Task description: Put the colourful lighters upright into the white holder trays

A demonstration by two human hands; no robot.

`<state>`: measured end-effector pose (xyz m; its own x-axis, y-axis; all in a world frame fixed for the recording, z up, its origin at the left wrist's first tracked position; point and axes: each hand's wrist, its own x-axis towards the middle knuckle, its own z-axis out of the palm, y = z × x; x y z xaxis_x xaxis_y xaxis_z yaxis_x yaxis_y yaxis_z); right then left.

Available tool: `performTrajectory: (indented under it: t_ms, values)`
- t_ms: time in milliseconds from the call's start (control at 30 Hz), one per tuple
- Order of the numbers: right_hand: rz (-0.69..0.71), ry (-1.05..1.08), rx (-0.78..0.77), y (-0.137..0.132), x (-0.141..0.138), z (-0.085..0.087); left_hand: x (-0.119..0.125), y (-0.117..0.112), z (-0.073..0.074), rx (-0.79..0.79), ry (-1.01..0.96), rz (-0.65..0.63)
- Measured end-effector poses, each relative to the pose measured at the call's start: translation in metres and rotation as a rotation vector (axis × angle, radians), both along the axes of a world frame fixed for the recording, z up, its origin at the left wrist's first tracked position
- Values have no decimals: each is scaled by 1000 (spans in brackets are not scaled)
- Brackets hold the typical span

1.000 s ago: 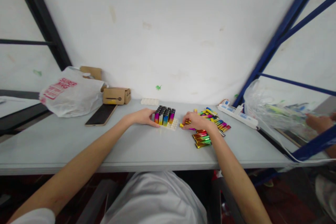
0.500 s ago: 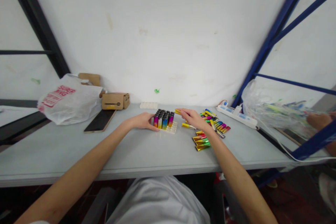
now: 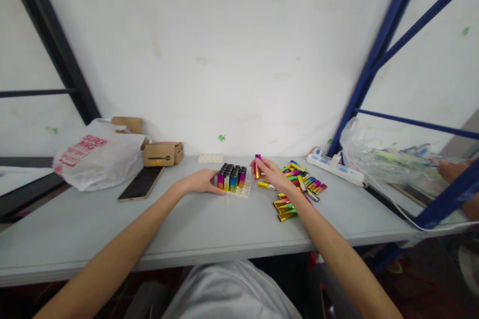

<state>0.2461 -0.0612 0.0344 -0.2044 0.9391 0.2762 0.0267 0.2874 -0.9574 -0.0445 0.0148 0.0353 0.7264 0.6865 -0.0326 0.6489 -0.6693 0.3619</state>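
My left hand (image 3: 203,181) rests on the grey table (image 3: 112,219) with its fingers against the left side of a white tray (image 3: 244,191). Several rainbow-coloured lighters (image 3: 231,176) stand upright in that tray. My right hand (image 3: 270,173) pinches one rainbow lighter (image 3: 257,165) upright, just right of the tray and a little above the table. A loose heap of more rainbow lighters (image 3: 302,179) lies right of that hand, and a few gold ones (image 3: 286,207) lie nearer the front edge.
A white plastic bag (image 3: 96,154), two cardboard boxes (image 3: 161,153) and a phone (image 3: 141,183) lie at the left. An empty white tray (image 3: 210,158) sits by the wall. A power strip (image 3: 334,166), clear plastic bag (image 3: 377,155) and blue rack frame (image 3: 368,75) stand at the right, where another person's hand (image 3: 451,169) shows.
My right hand picked a lighter from the loose heap, carried it left toward the tray and turned it upright. My left hand stayed at the tray. The view tilted slightly.
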Motion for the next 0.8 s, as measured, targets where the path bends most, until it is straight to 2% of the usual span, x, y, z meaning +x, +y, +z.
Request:
performTrajectory:
  t_ms: [100, 200, 300, 533, 667, 800]
  values:
    - [42, 42, -13, 0, -3, -2, 0, 0, 0, 7, 1, -1]
    - [25, 30, -44, 5, -3, -7, 1, -1, 2, -1, 5, 11]
    - [-74, -96, -28, 9, -3, -11, 2, -3, 4, 0, 8, 12]
    - [-320, -486, 212, 6, -1, -9, 2, -2, 3, -8, 3, -13]
    - [-483, -556, 191, 9, 3, -10, 2, -2, 3, 13, 27, -2]
    - [-505, -568, 192, 11, 5, -12, 2, -3, 3, 14, 33, -1]
